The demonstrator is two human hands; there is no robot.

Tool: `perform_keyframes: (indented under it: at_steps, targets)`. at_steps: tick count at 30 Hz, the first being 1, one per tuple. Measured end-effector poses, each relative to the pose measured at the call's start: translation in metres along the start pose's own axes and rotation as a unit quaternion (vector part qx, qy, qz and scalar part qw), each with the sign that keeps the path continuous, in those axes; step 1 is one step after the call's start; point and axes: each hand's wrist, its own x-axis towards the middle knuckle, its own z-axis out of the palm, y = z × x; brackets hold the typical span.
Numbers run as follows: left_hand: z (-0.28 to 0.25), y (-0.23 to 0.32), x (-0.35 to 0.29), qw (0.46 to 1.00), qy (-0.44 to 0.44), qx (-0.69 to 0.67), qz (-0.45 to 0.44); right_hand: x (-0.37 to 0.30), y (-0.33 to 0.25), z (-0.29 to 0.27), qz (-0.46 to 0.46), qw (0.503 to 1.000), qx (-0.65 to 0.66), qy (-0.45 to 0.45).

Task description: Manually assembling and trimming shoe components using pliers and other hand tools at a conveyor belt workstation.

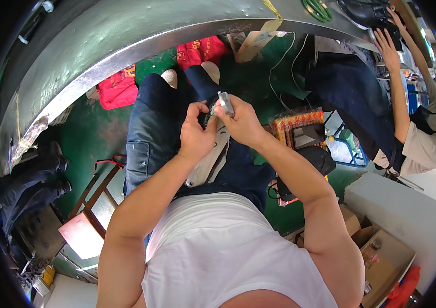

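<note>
Over my lap, both hands are close together and closed. My left hand [197,134] pinches a small dark piece with a toothed edge [210,114]; its kind is too small to tell. A silver metal piece with a blocky end [225,102] sticks up from my right hand [243,123], gripped between thumb and fingers. The rest of that piece is hidden by the hand. Beneath my hands, a pale cloth with dark edging [211,163] lies across my dark blue trousers [146,128].
A grey metal worktable [177,25] curves across the far side. Red bags [118,91] lie on the green floor below it. At right are a stool piled with dark things [313,159], a co-worker [423,138] and an open carton [390,259]. A chair [92,215] stands left.
</note>
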Motion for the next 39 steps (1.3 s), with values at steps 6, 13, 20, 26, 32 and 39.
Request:
perform_keyframes:
  at_steps: [6,13,20,26,32,39]
  targets:
    - [-0.007,-0.003,0.000,0.997,-0.040,-0.068,0.013,0.004,-0.010,-0.002,-0.001,0.999,-0.010,-0.045]
    - [-0.008,0.006,0.000,0.993,-0.007,-0.102,-0.054,-0.029,-0.038,-0.054,-0.068,0.992,-0.098,-0.037]
    - [-0.011,0.014,-0.002,0.996,-0.021,-0.071,-0.049,-0.044,-0.005,-0.035,0.017,0.975,-0.218,-0.045]
    - [-0.012,0.009,-0.004,0.998,-0.013,-0.061,-0.013,-0.048,0.007,-0.026,-0.015,0.978,-0.205,-0.029]
    - [-0.024,0.022,-0.011,0.997,-0.021,0.042,-0.062,-0.042,-0.026,-0.041,-0.019,0.982,-0.186,0.022]
    - [-0.024,0.016,-0.002,0.991,-0.039,0.101,-0.078,-0.038,-0.031,-0.070,0.026,0.948,-0.297,-0.112]
